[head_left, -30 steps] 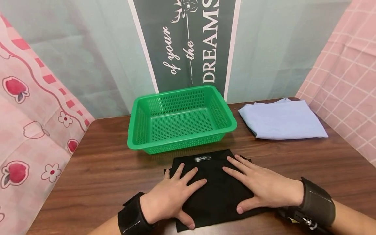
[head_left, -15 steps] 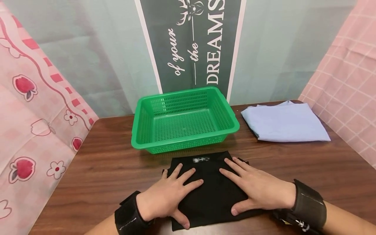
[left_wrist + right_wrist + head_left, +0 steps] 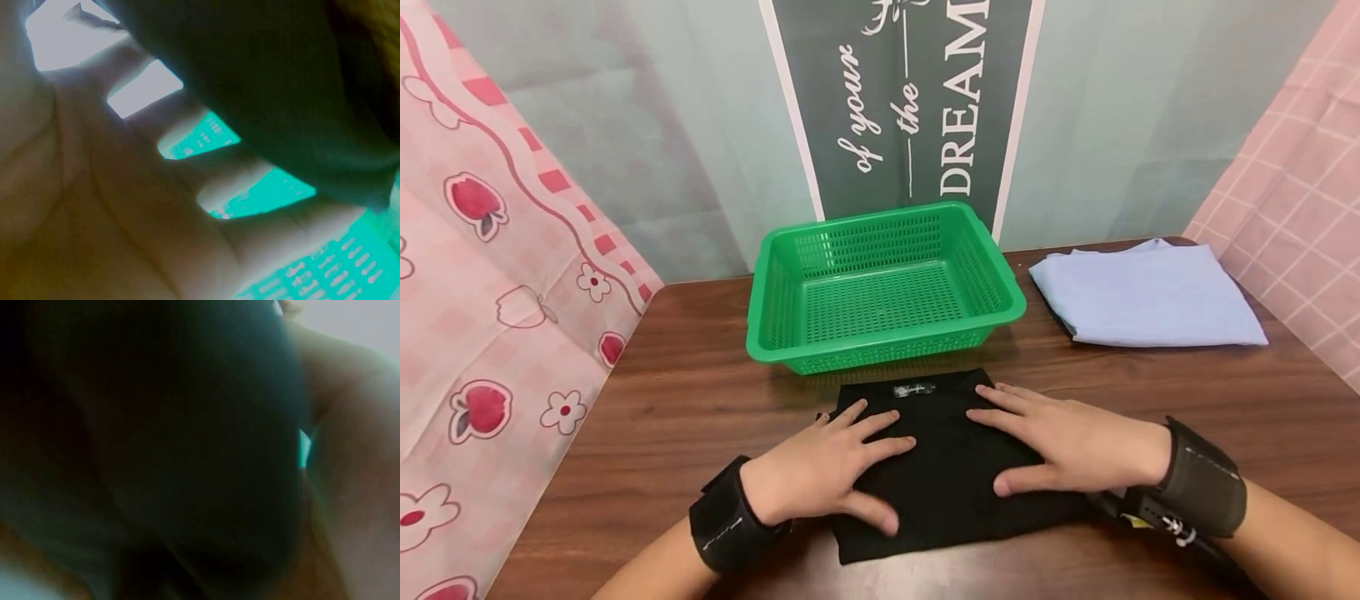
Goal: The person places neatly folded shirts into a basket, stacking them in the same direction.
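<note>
Both hands lie flat with fingers spread on the folded black cloth (image 3: 943, 467), left hand (image 3: 820, 475) on its left half, right hand (image 3: 1071, 446) on its right, seemingly to smooth it; nothing gripped. Cloth sits near the green basket (image 3: 992, 321).

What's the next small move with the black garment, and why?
Probably slide fingers under its edges and lift it toward the green basket. The folded black garment lies flat, the left hand and right hand press it with straight fingers, and the basket just behind holds nothing.
</note>
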Available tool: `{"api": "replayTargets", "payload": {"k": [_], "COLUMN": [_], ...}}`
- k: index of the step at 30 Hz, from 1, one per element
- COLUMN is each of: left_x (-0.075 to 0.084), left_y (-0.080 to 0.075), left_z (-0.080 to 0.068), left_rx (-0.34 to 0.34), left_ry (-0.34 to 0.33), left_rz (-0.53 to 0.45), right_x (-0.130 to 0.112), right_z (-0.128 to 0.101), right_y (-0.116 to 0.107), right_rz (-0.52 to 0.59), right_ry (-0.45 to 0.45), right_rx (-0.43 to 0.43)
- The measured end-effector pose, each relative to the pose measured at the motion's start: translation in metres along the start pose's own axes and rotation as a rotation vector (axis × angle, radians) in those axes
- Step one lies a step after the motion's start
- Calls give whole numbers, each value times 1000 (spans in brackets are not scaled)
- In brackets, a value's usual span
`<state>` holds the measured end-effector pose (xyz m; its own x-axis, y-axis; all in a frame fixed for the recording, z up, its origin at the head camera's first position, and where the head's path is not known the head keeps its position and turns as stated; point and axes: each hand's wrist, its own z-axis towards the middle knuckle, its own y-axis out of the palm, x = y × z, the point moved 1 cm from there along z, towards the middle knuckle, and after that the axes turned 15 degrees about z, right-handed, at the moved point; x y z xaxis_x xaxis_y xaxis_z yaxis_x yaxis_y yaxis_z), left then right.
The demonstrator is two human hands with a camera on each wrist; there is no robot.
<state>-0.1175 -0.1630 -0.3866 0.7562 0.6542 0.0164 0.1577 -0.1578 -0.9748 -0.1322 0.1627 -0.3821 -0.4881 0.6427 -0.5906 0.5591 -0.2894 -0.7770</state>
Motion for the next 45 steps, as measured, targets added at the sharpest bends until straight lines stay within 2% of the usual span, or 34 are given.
{"api": "replayTargets", "payload": {"k": [3,5,8,12,14,17,22,25,29,33,37,43,45], "left_x": [-6,-9,-12,-15,-15,-15,-16,-16,-16,-16,-15,-17,-18], "left_y": [-1,-1,-1,-2,-4,-6,-10,-11,-14,-15,-14,-10,-10], "left_z": [3,4,4,3,3,1,0,-2,-4,-7,-8,-6,-5], "left_rx": [97,165,229,277,276,233,169,131,77,46,35,101,92], "left_ry": [38,39,7,-41,-44,-34,-9,-11,-32,-56,-80,-70,-87], "left_rz": [82,132,154,143,125,68,-29,-60,-65,-46,-26,-7,-26], "right_x": [6,11,17,21,21,20,20,20,21,22,24,25,25], "right_z": [-2,-2,-1,4,6,8,10,12,14,14,15,18,18], "right_y": [-8,-13,-15,-15,-14,-14,-12,-10,-7,-5,-3,-2,-2], "right_rz": [-20,-44,-83,-140,-154,-158,-119,-97,-103,-65,-31,-59,-61], "right_ry": [-61,-107,-181,-279,-315,-349,-361,-362,-308,-217,-196,-235,-234], "right_rx": [40,62,87,123,134,130,110,133,191,175,144,161,162]}}
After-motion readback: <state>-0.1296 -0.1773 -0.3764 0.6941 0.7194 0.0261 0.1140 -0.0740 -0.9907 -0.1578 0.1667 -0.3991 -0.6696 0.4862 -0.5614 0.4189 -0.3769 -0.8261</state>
